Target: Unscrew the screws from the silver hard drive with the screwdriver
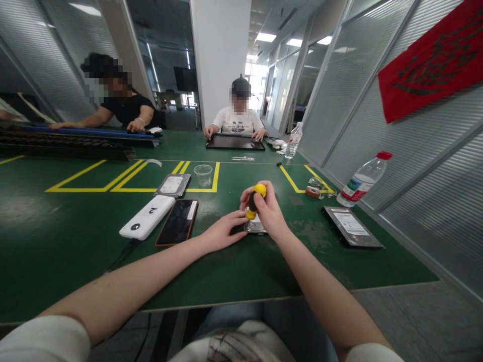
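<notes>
My right hand (270, 211) is wrapped round the yellow and black handle of a screwdriver (260, 190), which stands roughly upright over a hard drive (257, 227). The drive lies on the green table, partly covered by both hands, and the screwdriver's tip is hidden. From the left, my left hand (225, 231) reaches to the drive with its fingers stretched out, resting at that side of it. A second hard drive (350, 227) lies to the right, and a third hard drive (173, 185) lies further back on the left.
Left of my hands are an orange-edged phone (177, 222) and a white power bank (147, 217) with a cable. A clear cup (204, 176) stands behind. Water bottles (365, 178) stand right. Across the table (241, 276), one person handles a dark panel (235, 142); another works at left.
</notes>
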Motion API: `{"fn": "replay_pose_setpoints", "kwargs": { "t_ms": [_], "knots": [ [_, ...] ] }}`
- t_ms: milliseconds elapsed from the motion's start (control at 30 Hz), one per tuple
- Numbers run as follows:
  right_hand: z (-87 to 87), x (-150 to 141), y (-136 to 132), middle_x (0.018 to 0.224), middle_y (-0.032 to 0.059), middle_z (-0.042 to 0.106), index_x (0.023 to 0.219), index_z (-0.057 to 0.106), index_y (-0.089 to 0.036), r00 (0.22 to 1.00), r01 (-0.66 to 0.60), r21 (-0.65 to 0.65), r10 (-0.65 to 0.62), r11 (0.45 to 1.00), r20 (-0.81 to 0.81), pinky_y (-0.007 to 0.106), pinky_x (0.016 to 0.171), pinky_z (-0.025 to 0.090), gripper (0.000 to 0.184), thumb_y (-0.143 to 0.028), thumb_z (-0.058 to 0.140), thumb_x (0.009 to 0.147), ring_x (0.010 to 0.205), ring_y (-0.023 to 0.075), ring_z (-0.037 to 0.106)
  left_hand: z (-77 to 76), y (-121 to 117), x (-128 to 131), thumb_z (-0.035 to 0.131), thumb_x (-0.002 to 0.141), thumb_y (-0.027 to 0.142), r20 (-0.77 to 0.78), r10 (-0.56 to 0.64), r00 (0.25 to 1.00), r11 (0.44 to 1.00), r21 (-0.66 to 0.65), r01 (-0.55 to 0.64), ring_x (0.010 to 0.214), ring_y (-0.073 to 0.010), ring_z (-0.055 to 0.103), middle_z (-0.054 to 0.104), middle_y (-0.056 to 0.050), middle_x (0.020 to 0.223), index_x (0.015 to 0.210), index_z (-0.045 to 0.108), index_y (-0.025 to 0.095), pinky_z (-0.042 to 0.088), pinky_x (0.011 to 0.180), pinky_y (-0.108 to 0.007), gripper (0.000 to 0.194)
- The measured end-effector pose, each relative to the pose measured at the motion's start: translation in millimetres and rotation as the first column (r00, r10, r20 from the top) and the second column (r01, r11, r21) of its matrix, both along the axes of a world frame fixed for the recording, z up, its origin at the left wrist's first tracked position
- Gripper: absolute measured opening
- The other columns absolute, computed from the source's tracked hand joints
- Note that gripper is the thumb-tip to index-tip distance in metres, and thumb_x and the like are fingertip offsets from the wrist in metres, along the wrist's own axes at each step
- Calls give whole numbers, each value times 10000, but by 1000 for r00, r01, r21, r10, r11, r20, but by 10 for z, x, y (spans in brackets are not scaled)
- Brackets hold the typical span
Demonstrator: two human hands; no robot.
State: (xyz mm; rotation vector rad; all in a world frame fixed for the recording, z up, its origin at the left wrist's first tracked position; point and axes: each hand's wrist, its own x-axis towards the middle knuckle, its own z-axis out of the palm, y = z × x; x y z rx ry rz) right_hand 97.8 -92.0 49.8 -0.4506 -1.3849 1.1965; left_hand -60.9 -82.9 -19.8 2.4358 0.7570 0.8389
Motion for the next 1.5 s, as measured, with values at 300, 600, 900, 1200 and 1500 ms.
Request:
{"fn": "replay_pose_setpoints", "kwargs": {
  "t_ms": [300,600,900,1200,1500],
  "knots": [
    [-71,0,65,748,-34,563,930,523,-233,997,-48,-87,43,995,-61,247,574,440,396,-621,489,861,596,91,527,16,8,8,647,852,163,-19,-6,1000,1000,-22,6,1312,-286,470,549,-122,1367,1202,644,185,370,1113,-468,351],
    [-23,16,13,721,-66,567,981,420,-271,1000,16,8,-16,1000,0,235,536,417,369,-538,619,822,538,83,483,3,0,-3,644,858,165,-28,5,1000,1000,-18,-5,1304,-278,480,531,-117,1390,1193,644,186,385,1104,-469,336],
    [-7,6,10,873,-20,641,914,468,-249,998,41,-15,-42,999,-37,294,748,519,384,-549,666,780,760,123,625,44,-14,11,641,850,145,-4,-17,1000,1000,-21,17,1282,-268,496,555,-92,1355,1149,655,197,398,1096,-446,303],
    [-21,33,53,762,-14,584,1009,557,-226,997,-28,-78,22,997,-77,254,568,457,462,-652,467,853,600,103,540,15,-3,7,647,848,155,-42,15,999,1000,-25,-16,1315,-288,469,549,-121,1367,1192,648,179,369,1117,-476,344],
    [-23,22,39,745,-61,613,952,434,-267,999,-14,-45,12,999,-52,233,559,442,387,-568,625,801,562,88,528,7,2,4,652,845,160,-22,11,1000,1000,-18,-12,1317,-282,467,542,-102,1381,1186,650,202,370,1116,-476,344]
  ]
}}
